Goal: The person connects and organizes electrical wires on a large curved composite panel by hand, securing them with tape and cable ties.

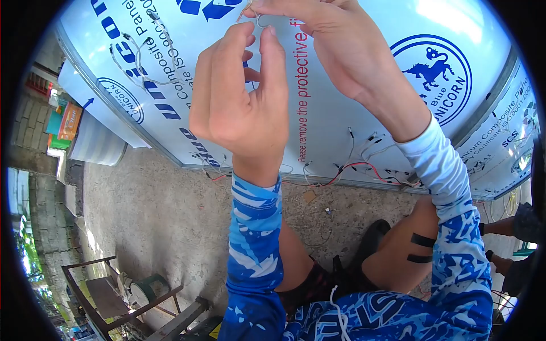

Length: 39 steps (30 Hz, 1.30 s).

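Both my hands are raised over a white aluminum composite panel [330, 136] printed in blue and red. At the top edge, my right hand [347, 51] pinches a thin wire [248, 8] between thumb and fingertips, partly cut off by the frame. My left hand [239, 96] is just below, its fingers curled and a gap showing between thumb and index tip. A thin loop of the wire hangs close to that thumb tip.
Thin wires with small dark ends [138, 57] lie on the panel's left. More wiring, including a red wire [369, 166], runs along its near edge. A metal frame [108, 325] stands lower left on the concrete floor [165, 216]. Another person's arm [500, 228] shows at right.
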Motion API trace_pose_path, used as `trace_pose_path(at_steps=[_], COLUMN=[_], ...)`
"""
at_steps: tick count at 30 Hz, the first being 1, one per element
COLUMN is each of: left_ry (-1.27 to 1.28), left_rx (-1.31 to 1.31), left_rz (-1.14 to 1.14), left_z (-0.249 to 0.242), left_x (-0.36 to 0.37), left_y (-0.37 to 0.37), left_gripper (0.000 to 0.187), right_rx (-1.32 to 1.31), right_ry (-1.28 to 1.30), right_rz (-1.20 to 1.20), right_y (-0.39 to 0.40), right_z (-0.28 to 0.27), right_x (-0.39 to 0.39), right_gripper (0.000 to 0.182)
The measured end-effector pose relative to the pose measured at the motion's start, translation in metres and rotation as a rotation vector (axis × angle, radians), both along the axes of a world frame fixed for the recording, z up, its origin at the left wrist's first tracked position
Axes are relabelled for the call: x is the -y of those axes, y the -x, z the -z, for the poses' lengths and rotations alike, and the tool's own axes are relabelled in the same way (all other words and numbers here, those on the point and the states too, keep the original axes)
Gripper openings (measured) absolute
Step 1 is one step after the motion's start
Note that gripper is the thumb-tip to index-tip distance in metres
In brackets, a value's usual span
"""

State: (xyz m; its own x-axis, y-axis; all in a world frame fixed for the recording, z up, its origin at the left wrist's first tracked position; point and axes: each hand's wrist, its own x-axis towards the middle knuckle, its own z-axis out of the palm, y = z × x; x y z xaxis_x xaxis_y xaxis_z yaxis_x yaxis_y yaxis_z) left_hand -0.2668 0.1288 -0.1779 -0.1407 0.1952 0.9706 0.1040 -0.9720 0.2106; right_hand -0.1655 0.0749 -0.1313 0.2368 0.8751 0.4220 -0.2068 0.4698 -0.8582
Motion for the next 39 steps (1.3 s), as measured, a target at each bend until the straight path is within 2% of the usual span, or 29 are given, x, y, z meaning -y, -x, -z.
trace_pose_path(at_steps=[5, 7, 8, 10, 11, 13, 14, 16, 17, 19, 20, 22, 26, 28, 29, 31, 32, 34, 35, 37, 39], left_ry=[0.06, 0.222, 0.222, 0.511, 0.511, 0.897, 0.898, 1.142, 1.142, 1.212, 1.212, 1.181, 1.149, 1.207, 1.207, 1.008, 1.008, 0.423, 0.422, 0.197, 0.14], left_rx=[0.027, 0.072, 0.072, 0.132, 0.133, 0.28, 0.279, 0.366, 0.364, 0.409, 0.407, 0.436, 0.419, 0.427, 0.428, 0.315, 0.312, 0.201, 0.198, 0.102, 0.075], left_rz=[0.028, 0.148, 0.146, 0.363, 0.363, 1.013, 1.015, 1.499, 1.499, 1.961, 1.961, 2.122, 2.19, 1.915, 1.915, 1.022, 1.021, 0.256, 0.255, 0.018, -0.005], left_z=[0.0, -0.002, -0.003, -0.007, -0.011, -0.019, -0.018, -0.015, -0.012, -0.006, -0.005, -0.005, -0.004, -0.007, -0.007, -0.008, -0.006, -0.001, 0.0, 0.0, 0.003], left_x=[0.004, 0.007, 0.008, 0.012, 0.016, 0.023, 0.022, 0.016, 0.013, 0.008, 0.007, 0.008, 0.007, 0.012, 0.015, 0.021, 0.02, 0.016, 0.014, 0.012, 0.009], left_y=[0.0, 0.003, 0.005, 0.009, 0.011, 0.013, 0.014, 0.018, 0.017, 0.016, 0.014, 0.011, 0.008, 0.008, 0.006, 0.002, 0.001, -0.002, -0.003, -0.002, -0.002], left_gripper=[0.016, 0.014, 0.014, 0.01, 0.01, 0.01, 0.01, 0.015, 0.015, 0.017, 0.017, 0.018, 0.021, 0.021, 0.021, 0.015, 0.015, 0.017, 0.017, 0.018, 0.017], right_rx=[0.021, 0.031, 0.055, 0.082, 0.056, 0.032, 0.007, -0.02, -0.071, -0.126, -0.171, -0.214, -0.193, -0.206, -0.175, -0.148, -0.137, -0.128, -0.128, -0.135, -0.143], right_ry=[0.033, 0.024, -0.013, -0.052, -0.084, -0.117, -0.076, -0.037, -0.031, -0.023, 0.027, 0.073, 0.083, 0.099, 0.063, 0.024, 0.023, 0.022, 0.02, 0.019, 0.041], right_rz=[0.002, 0.019, 0.016, 0.012, 0.005, 0.002, -0.042, -0.089, -0.157, -0.222, -0.303, -0.382, -0.345, -0.312, -0.216, -0.123, -0.076, -0.03, -0.027, -0.027, -0.016], right_y=[0.003, 0.003, 0.0, 0.001, 0.001, 0.0, -0.003, -0.006, -0.006, -0.006, -0.007, -0.009, -0.011, -0.011, -0.009, -0.006, -0.005, -0.002, 0.002, 0.006, 0.008], right_z=[-0.001, 0.0, 0.003, 0.002, 0.0, -0.003, -0.004, -0.004, -0.002, 0.001, 0.001, 0.003, 0.001, -0.001, -0.001, 0.0, 0.002, 0.004, 0.004, 0.006, 0.006], right_x=[0.0, -0.002, -0.007, -0.009, -0.006, -0.003, -0.003, -0.005, -0.007, -0.008, -0.008, -0.01, -0.008, -0.005, -0.007, -0.009, -0.009, -0.007, -0.005, -0.005, -0.006], right_gripper=[0.016, 0.016, 0.016, 0.016, 0.016, 0.015, 0.016, 0.016, 0.016, 0.017, 0.018, 0.019, 0.018, 0.018, 0.017, 0.017, 0.016, 0.016, 0.016, 0.016, 0.016])
